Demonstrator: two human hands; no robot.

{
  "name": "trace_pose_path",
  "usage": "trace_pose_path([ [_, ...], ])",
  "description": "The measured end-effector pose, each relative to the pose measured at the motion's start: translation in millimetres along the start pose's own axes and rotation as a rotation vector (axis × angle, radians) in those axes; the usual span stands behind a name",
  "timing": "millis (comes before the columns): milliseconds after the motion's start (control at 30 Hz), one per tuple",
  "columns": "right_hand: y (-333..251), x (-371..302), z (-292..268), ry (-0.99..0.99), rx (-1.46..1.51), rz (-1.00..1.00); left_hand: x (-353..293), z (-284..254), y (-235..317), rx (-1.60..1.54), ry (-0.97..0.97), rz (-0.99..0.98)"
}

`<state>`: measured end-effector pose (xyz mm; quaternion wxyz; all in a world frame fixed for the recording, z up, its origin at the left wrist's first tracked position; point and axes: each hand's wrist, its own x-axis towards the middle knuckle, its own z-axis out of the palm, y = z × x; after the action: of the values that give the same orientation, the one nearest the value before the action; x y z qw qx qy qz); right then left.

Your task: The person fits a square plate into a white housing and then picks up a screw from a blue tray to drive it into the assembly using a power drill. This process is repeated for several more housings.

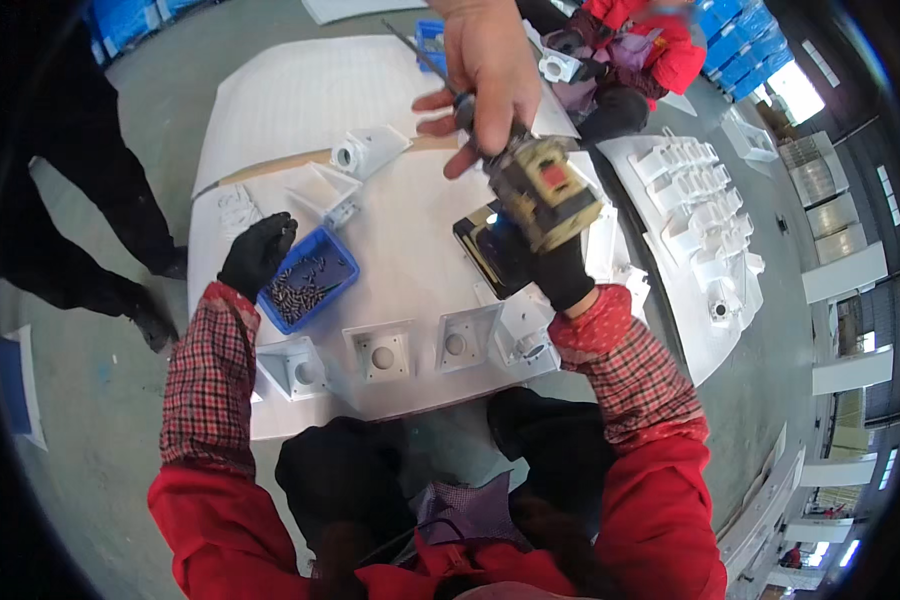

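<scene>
We cannot tell either grip: our left hand [257, 258] meets one blue tray [330, 296] at nine o'clock; our right hand [567, 280], at three, adjoins one drill [552, 195] in one co-worker's hand [495, 85].

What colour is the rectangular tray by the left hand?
The rectangular plastic tray is blue, clearest in head view.

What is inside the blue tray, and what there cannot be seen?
The tray holds loose, small, dark screws. Anything under the pile is covered, and the gloved left hand hides part of the tray's left side.
</scene>
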<state>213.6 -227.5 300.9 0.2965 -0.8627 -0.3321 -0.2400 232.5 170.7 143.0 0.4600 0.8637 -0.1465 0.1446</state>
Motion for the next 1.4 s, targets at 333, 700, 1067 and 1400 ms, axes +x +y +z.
trace_pose_path([
  [333,-27.8,-25.2,-16.3,0.04,0.137,0.064,-32.3,-33.8,129.7,-0.051,0.096,-0.155],
  [700,-31.7,-15.4,-37.7,0.211,-0.179,0.037,-64.8,-20.0,219.1,-0.344,0.152,-0.075],
  [1067,-20.1,-34.0,-27.8,0.266,0.175,0.289,-68.1,13.6,241.5,-1.107,0.232,-0.347],
  [1400,-24.4,-40.2,-16.8,0.171,0.416,0.425,-77.0,14.8,236.0,-0.313,0.258,-0.027],
])
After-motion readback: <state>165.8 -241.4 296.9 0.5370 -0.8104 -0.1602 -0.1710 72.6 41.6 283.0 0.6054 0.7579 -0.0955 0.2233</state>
